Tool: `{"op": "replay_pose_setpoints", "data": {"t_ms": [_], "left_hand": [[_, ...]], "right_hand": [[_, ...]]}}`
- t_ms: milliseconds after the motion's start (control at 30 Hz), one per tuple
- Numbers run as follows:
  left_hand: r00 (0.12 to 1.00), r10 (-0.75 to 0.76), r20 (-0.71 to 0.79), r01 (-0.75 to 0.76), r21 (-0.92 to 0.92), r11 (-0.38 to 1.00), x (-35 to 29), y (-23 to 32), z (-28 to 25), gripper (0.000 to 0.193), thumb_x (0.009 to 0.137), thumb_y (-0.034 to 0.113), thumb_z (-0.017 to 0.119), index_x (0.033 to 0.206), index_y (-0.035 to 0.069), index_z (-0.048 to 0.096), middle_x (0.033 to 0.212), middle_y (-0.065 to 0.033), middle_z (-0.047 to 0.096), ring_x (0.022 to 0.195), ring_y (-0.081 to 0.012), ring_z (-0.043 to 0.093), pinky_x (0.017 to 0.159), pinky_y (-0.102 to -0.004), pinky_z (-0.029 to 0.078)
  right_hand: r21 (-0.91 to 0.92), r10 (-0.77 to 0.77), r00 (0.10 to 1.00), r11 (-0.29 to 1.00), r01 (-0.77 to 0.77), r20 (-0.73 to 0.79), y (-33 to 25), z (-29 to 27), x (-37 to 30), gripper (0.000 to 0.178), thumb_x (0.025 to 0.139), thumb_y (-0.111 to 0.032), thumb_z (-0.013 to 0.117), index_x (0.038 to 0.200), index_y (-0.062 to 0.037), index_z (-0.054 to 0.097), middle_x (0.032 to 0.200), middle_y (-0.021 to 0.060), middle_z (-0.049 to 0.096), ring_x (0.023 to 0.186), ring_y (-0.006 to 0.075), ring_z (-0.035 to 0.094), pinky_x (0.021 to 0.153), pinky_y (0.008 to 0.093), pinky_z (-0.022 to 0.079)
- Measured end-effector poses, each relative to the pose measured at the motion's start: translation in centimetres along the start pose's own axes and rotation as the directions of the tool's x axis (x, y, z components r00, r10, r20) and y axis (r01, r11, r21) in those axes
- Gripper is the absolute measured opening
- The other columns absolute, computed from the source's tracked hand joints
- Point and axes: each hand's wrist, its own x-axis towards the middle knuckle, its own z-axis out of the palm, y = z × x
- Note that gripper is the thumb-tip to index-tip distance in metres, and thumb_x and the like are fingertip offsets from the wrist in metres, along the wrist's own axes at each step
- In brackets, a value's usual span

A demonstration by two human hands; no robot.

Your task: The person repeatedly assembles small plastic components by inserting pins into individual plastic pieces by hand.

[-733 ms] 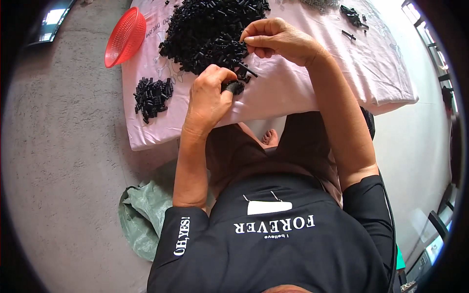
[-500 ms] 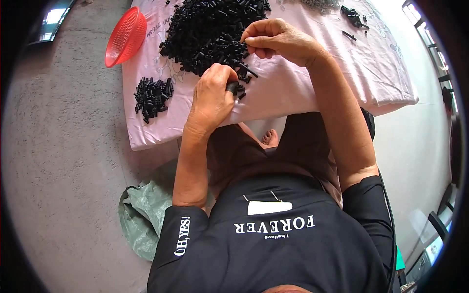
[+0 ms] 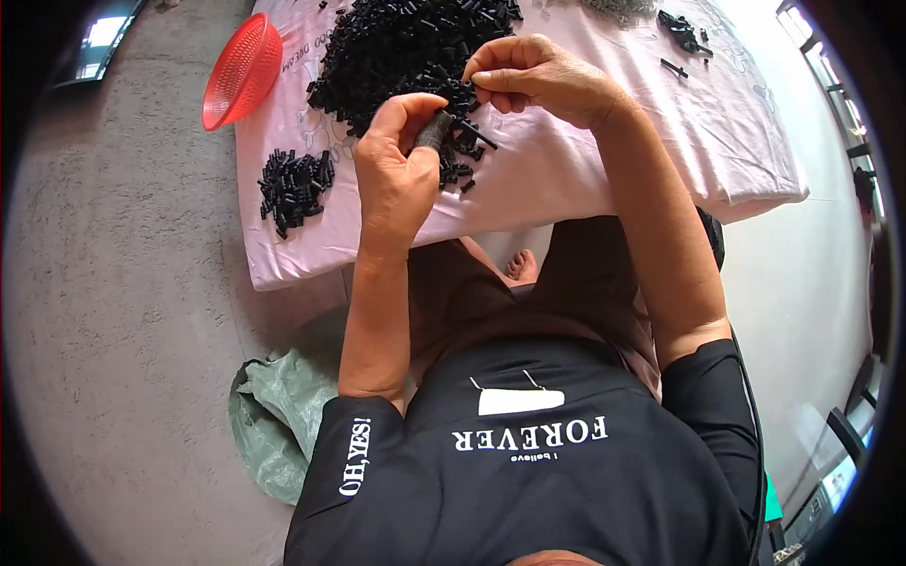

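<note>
My left hand [image 3: 396, 170] is raised over the pink cloth [image 3: 585, 170] and pinches a small black tube piece [image 3: 436, 130] between thumb and fingers. A thin black rod [image 3: 477, 134] sticks out of the tube toward my right hand. My right hand [image 3: 538, 77] hovers just right of it, fingertips pinched together close to the rod's far end; whether it touches the rod is unclear. Both hands are above the near edge of a big heap of black tube pieces [image 3: 396, 47].
A smaller pile of black pieces [image 3: 293, 184] lies on the cloth's left part. A red plastic basket [image 3: 241, 71] leans at the cloth's left edge. A few black parts [image 3: 684, 33] lie at the far right. A green sack [image 3: 274, 424] sits on the grey floor.
My left hand has lifted off the cloth and turned, bringing a black tube piece up toward my right hand. My right hand has stayed nearly in place.
</note>
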Motion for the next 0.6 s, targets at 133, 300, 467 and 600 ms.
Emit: {"op": "replay_pose_setpoints", "data": {"t_ms": [133, 300, 467, 600], "left_hand": [[0.997, -0.027, -0.077, 0.011, -0.207, 0.978, 0.6, 0.6, 0.3, 0.041, 0.072, -0.019, 0.044, 0.103, -0.001, 0.064, 0.093, -0.0031, 0.066, 0.088, -0.01, 0.063, 0.083, -0.0234, 0.05], [0.991, -0.091, -0.101, 0.042, -0.41, 0.911, 1.0, 1.0, 1.4, 0.031, 0.079, -0.017, 0.052, 0.103, -0.001, 0.063, 0.094, -0.0031, 0.065, 0.085, -0.0079, 0.062, 0.08, -0.0213, 0.051], [0.991, -0.079, -0.108, 0.029, -0.406, 0.914, 1.2, 0.9, 1.5, 0.029, 0.08, -0.017, 0.055, 0.102, -0.001, 0.063, 0.093, -0.0038, 0.066, 0.084, -0.0072, 0.062, 0.077, -0.0202, 0.051], [0.991, -0.071, -0.113, 0.019, -0.407, 0.913, 1.2, 0.7, 1.8, 0.031, 0.079, -0.018, 0.054, 0.103, -0.001, 0.063, 0.093, -0.0039, 0.066, 0.083, -0.0071, 0.062, 0.076, -0.02, 0.051]], "right_hand": [[0.019, -0.008, 0.999, 1.0, 0.008, 0.033, -0.3, 0.0, 0.0, 0.016, 0.095, -0.014, 0.06, 0.104, -0.0019, 0.065, 0.079, -0.001, 0.063, 0.065, 0.0031, 0.054, 0.058, 0.017, 0.042], [0.038, -0.017, 0.999, 0.999, 0.016, 0.032, -0.3, 0.0, -0.1, 0.016, 0.095, -0.014, 0.06, 0.105, -0.0011, 0.065, 0.08, -0.0002, 0.064, 0.065, 0.003, 0.054, 0.058, 0.017, 0.043], [0.082, -0.031, 0.999, 0.996, 0.028, 0.042, -0.6, 0.0, -0.1, 0.017, 0.095, -0.014, 0.061, 0.104, -0.0004, 0.065, 0.081, 0.0009, 0.065, 0.065, 0.0031, 0.054, 0.058, 0.0169, 0.043], [0.069, -0.032, 0.999, 0.997, 0.029, 0.04, -0.5, 0.0, -0.2, 0.017, 0.095, -0.015, 0.062, 0.105, -0.0008, 0.065, 0.081, 0.0011, 0.065, 0.066, 0.0031, 0.054, 0.058, 0.0167, 0.043]]}}
